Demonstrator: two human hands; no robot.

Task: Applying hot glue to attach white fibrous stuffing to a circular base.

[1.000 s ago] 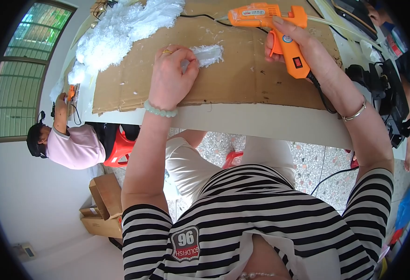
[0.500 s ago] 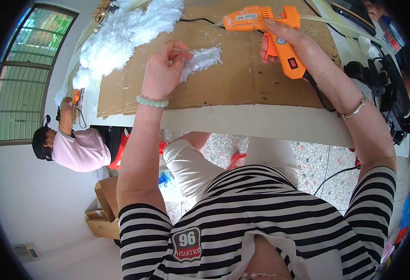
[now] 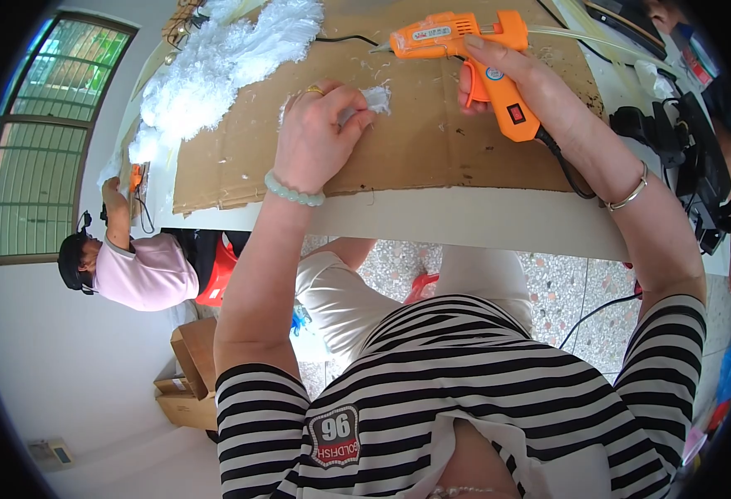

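My right hand (image 3: 511,79) grips an orange hot glue gun (image 3: 436,37), its fingers around the handle and trigger. The nozzle points left, and a clear glue stick (image 3: 561,33) runs out of the back. My left hand (image 3: 320,133) is closed over a small white fringed piece (image 3: 378,100) lying on brown cardboard. Its fingers curl down onto the piece with the thumb alongside, and the fingertips are partly hidden. The glue gun's nozzle is beyond the left hand and apart from the piece.
A big pile of white fluffy material (image 3: 224,75) covers the far left of the cardboard sheet (image 3: 457,158). Black adapters and cords (image 3: 656,133) crowd the right edge. The gun's black cord (image 3: 569,166) trails past my right wrist. A person in pink (image 3: 145,270) works at left.
My left hand has moved right and slightly nearer, now covering most of the white fringed piece. The glue gun in my right hand has shifted a little left.
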